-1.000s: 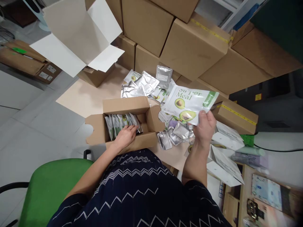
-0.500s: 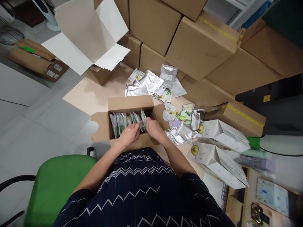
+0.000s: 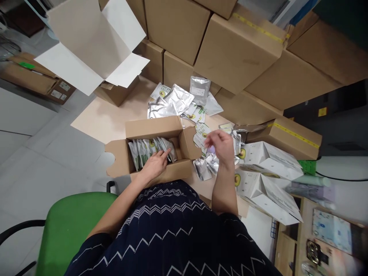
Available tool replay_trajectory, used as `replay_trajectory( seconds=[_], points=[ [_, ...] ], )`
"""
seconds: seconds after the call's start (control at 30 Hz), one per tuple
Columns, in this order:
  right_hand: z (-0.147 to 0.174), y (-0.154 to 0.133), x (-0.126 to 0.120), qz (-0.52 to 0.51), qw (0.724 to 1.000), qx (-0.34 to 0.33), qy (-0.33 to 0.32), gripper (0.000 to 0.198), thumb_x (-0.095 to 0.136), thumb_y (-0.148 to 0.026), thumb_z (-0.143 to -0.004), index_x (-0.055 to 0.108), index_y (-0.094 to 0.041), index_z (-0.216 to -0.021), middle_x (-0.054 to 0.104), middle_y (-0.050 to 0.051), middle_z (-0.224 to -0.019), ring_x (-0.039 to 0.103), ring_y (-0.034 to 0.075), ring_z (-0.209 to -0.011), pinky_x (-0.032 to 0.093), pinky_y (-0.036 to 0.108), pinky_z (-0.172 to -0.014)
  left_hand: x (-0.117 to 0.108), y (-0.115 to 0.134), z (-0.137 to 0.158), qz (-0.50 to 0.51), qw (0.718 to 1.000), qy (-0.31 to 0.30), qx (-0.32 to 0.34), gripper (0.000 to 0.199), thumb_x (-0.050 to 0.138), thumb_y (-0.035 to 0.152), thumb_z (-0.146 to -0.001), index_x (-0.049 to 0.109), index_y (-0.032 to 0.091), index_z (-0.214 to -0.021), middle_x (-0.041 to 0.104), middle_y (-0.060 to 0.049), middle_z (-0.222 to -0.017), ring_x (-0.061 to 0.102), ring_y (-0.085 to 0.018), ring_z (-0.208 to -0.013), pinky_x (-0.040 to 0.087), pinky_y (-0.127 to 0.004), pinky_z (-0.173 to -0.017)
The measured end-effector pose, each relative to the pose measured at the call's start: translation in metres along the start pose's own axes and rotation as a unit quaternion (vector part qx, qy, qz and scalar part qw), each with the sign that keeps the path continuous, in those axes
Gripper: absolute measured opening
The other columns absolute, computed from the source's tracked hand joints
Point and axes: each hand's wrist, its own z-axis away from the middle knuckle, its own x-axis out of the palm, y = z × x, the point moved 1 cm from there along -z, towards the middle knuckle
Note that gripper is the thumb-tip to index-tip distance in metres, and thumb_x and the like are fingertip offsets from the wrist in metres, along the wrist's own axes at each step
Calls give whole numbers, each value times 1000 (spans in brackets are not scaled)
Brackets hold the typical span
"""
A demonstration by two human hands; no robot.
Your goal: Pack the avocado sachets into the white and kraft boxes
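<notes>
An open brown carton (image 3: 155, 126) stands in front of me with its flaps spread. Inside, a row of upright silver-and-white pouches (image 3: 139, 153) fills the left and middle; bare carton shows at the right end. My left hand (image 3: 156, 164) reaches over the near wall, its extended fingers resting against the last pouches in the row. Right of the carton, my right hand (image 3: 222, 147) hovers over a loose pile of small pouches (image 3: 212, 163), fingers loosely bent and apart, nothing visible in them. The hand hides part of that pile and a round avocado-printed packet (image 3: 201, 132).
Larger silver pouches (image 3: 178, 99) lie behind the carton. Stacked brown boxes (image 3: 175, 30) wall off the back. A white-lined open box (image 3: 89, 42) stands back left, white avocado-printed boxes (image 3: 267, 161) on the right. A green chair (image 3: 74, 230) is at lower left.
My right hand has left the carton and moved right, over the loose pouches. The pouch it held now leans at the row's end. My left hand stays on the row.
</notes>
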Motion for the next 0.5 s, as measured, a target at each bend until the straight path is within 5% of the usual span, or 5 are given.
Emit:
replay_trajectory(
  seconds=[0.07, 0.2, 0.3, 0.5],
  points=[
    [-31, 30, -16, 88, 989, 21, 121, 41, 60, -50, -90, 69, -18, -113, 74, 12, -111, 72, 21, -96, 57, 38, -87, -1, 1, 0, -8, 1000, 0, -3, 53, 36, 21, -99, 44, 17, -151, 66, -12, -115, 65, -22, -102, 51, -36, -97],
    [-72, 95, -6, 316, 944, 93, 17, 69, 79, -35, -75, 58, -12, -136, 45, 22, -155, 42, 29, -143, 35, 40, -114, -4, 3, -1, -30, 999, -11, 1, 52, 36, 20, -99, 46, 15, -150, 67, -11, -113, 65, -22, -101, 51, -34, -97],
    [-71, 121, 10, 357, 931, 76, -33, 64, 75, -30, -78, 57, -8, -136, 48, 24, -150, 45, 24, -139, 34, 35, -110, -4, 3, 0, -34, 999, -16, 5, 53, 37, 18, -98, 45, 13, -150, 68, -11, -113, 65, -22, -100, 51, -35, -96],
    [-55, 118, 13, 363, 930, 64, 1, 18, 57, -11, -88, 64, -10, -104, 71, 13, -108, 62, 12, -93, 41, 26, -90, -3, 2, 1, -26, 1000, -2, 5, 53, 37, 17, -98, 46, 15, -149, 68, -11, -111, 66, -22, -98, 51, -36, -96]
  ],
)
